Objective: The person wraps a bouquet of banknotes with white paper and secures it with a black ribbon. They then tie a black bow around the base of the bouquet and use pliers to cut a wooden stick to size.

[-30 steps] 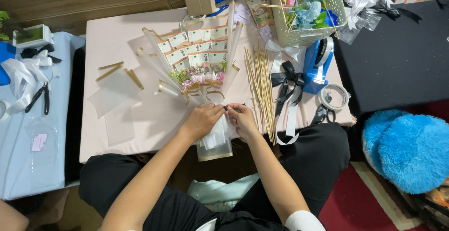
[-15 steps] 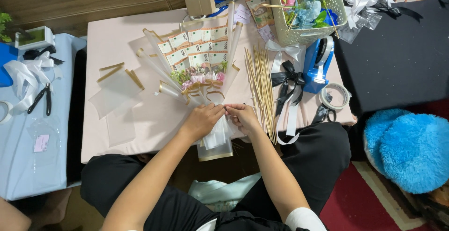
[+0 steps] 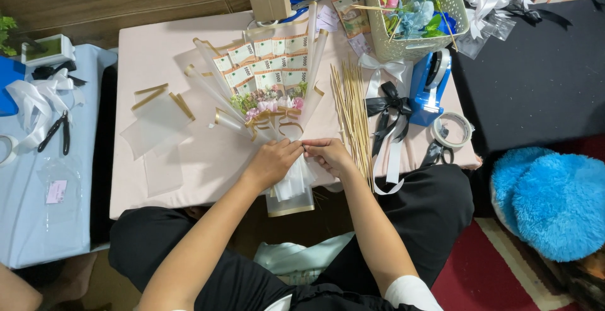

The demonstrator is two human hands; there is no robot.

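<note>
Already fanned and wrapped: banknote bouquet (image 3: pixel 271 90), centre frame. Left hand (image 3: pixel 274 160) and right hand (image 3: pixel 329 153), grip pinched on its neck; black ribbon (image 3: pixel 384 106) untied.

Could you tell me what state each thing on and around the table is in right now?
Left hand: closed on the bouquet's neck.
Right hand: pinching the same neck, touching the left.
Banknote bouquet: lying flat, fanned open, wrapped in clear film.
Wooden skewers: loose, lying in a bundle.
Basket: upright, filled with flowers.
Tape dispenser: lying on the table.
Pliers: lying open.
Black ribbon: tied in a bow.
</note>
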